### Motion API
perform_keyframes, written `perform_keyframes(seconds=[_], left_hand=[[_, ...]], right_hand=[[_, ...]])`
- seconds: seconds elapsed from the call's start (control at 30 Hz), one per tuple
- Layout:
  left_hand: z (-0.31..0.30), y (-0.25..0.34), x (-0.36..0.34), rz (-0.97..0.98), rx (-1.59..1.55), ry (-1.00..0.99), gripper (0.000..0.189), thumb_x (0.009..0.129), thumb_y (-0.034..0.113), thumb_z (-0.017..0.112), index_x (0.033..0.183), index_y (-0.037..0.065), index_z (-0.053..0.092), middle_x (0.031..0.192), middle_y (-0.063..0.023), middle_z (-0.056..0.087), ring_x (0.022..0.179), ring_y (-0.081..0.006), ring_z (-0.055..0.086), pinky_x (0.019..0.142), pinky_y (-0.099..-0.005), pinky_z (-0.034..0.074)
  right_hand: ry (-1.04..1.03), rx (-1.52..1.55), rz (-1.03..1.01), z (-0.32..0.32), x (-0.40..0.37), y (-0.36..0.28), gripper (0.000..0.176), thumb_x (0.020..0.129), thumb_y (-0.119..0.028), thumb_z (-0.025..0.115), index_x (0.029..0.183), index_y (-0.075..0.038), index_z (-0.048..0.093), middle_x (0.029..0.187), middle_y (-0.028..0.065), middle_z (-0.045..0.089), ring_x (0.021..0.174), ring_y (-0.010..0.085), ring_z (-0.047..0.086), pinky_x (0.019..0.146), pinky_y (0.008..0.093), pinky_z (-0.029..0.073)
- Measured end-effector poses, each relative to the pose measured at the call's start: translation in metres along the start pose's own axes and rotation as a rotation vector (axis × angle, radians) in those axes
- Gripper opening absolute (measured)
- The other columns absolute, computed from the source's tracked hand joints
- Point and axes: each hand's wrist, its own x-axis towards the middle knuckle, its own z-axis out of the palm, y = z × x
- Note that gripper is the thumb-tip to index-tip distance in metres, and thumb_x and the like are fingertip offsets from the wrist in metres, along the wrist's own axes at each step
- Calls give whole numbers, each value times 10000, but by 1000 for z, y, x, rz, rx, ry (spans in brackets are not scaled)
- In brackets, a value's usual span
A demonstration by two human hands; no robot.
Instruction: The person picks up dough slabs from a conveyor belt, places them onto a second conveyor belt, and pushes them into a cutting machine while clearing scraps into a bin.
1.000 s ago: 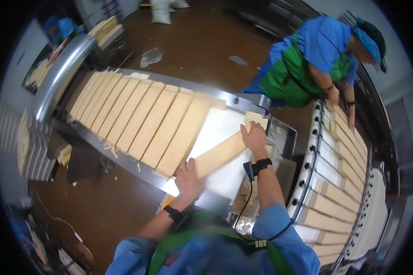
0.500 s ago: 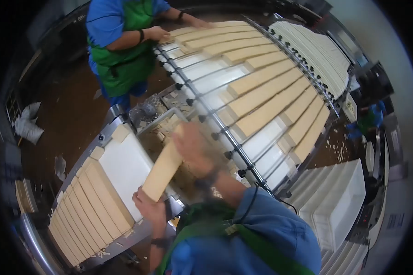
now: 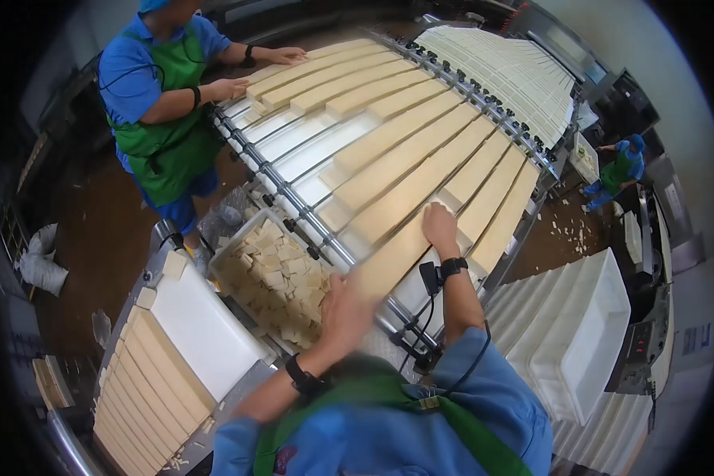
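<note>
Long tan slab — is lying on the rod conveyor between like strips, right hand pressing open-palmed on its far end, left hand blurring at its near end, grip untellable — likely lightish, brittle, best supported at both ends.

A bin of offcuts is seen near a co-worker, white trays are stacked at right, and sacks are left on the floor.
</note>
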Motion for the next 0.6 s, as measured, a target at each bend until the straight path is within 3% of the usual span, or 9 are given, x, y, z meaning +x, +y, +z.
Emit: perform_keyframes(seconds=[0.07,0.2,0.23,0.3,0.37,0.43,0.47,0.53,0.6], left_hand=[[6,3,19,-14,-14,9,656,980,260,727,1548,87,451,1325,-246,481,1081,-467,647,963,-545,527],[47,-18,54,30,-112,27,610,995,194,674,1545,82,437,1335,-251,469,1080,-475,642,948,-545,537],[52,-15,59,31,-111,26,610,995,194,674,1545,82,437,1335,-251,469,1080,-475,642,948,-545,537],[64,-9,66,69,-100,100,617,945,112,664,1512,85,423,1351,-277,477,1077,-532,641,901,-590,552],[61,-7,66,68,-116,87,624,935,78,649,1517,76,425,1377,-279,471,1116,-530,631,927,-571,552],[57,-11,64,58,-125,77,632,925,44,635,1522,66,427,1403,-281,464,1154,-528,621,953,-552,552],[55,-14,61,116,-145,53,633,923,24,623,1527,65,434,1418,-286,458,1183,-525,611,986,-535,541],[50,-17,56,154,-162,35,636,921,5,611,1532,65,441,1433,-291,452,1211,-522,602,1019,-519,530],[44,-18,53,161,-185,-3,701,916,-109,441,1583,102,397,1418,-252,410,1181,-476,599,1018,-521,515]], right_hand=[[-86,-379,-53,-2,5,-2,254,1021,-203,526,1049,-48,724,1108,190,722,1097,388,678,1047,554,454],[66,-533,-50,10,11,11,241,976,-191,559,1067,-35,718,1186,186,692,1230,385,603,1127,590,371],[88,-535,-41,5,3,5,276,979,-211,580,1130,-19,708,1260,207,658,1302,398,547,1153,596,346],[109,-539,-34,-5,-23,-6,325,982,-230,600,1192,-3,698,1333,227,625,1375,412,490,1178,602,321],[177,-268,-245,-17,-61,-21,490,976,-297,665,1359,7,639,1420,258,572,1422,445,446,1205,643,279],[21,130,-376,-15,-93,-25,612,960,-352,716,1457,-18,588,1512,282,499,1482,458,384,1227,684,229],[11,136,-378,-20,-112,-32,612,960,-352,716,1457,-18,588,1512,282,499,1482,458,384,1227,684,229],[-252,325,-444,-35,-141,-51,654,987,-312,677,1581,-105,495,1593,246,433,1526,459,338,1258,689,171],[-266,226,-490,-38,-149,-54,674,987,-302,675,1603,-123,469,1614,236,412,1537,452,328,1262,694,157]])
